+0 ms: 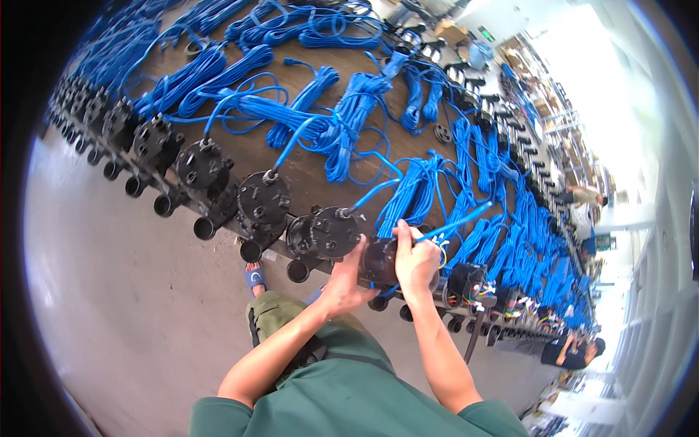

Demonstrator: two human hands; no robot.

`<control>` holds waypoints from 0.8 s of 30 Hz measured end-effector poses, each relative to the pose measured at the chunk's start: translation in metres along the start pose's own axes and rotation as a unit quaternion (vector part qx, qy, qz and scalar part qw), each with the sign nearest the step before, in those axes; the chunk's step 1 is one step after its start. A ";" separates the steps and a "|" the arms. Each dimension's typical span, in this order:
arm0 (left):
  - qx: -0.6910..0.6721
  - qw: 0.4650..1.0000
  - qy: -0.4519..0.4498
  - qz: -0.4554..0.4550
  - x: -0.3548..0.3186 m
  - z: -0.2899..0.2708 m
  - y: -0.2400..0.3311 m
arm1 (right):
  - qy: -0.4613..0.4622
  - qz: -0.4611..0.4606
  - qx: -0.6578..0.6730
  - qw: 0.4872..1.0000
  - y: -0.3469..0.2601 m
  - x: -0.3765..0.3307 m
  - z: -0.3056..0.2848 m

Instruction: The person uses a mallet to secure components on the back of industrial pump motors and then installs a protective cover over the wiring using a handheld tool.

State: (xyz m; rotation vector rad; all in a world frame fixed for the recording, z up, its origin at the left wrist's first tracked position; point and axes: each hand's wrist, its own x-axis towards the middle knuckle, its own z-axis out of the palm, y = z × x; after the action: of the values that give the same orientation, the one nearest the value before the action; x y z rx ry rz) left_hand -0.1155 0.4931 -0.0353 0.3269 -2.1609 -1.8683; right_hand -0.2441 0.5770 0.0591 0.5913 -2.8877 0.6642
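Observation:
A black cylindrical motor housing lies on its side at the bench edge, between my two hands. My left hand grips its left end, with fingers up along the side and thumb below. From above, my right hand wraps round its right end. A blue cable runs out past my right fingers, and thin yellow and white wires show beside them. Just left of my left fingers sits a black unit with a round studded cap, a blue cable leaving its top. My palms hide part of the housing.
Similar capped black units line the bench edge to the left, with round pipe openings below. Right of me stands an uncapped housing with coloured wires. Bundled blue cables cover much of the brown bench. Another person works farther right.

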 end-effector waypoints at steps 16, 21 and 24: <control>-0.160 0.986 -0.003 -0.035 -0.001 0.010 -0.014 | 0.015 0.022 0.066 0.997 -0.005 -0.007 0.003; -0.190 0.976 -0.040 -0.096 0.032 0.003 0.036 | -0.045 -0.038 0.191 0.980 0.011 -0.003 0.002; -0.088 0.994 -0.033 0.051 0.049 0.017 0.032 | -0.138 0.014 0.500 0.855 0.049 -0.007 0.004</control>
State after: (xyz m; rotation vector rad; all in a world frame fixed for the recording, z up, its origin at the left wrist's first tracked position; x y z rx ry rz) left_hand -0.1673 0.4967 -0.0029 0.1191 -1.9930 -2.0199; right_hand -0.2576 0.6182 0.0345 0.7627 -2.5544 2.2770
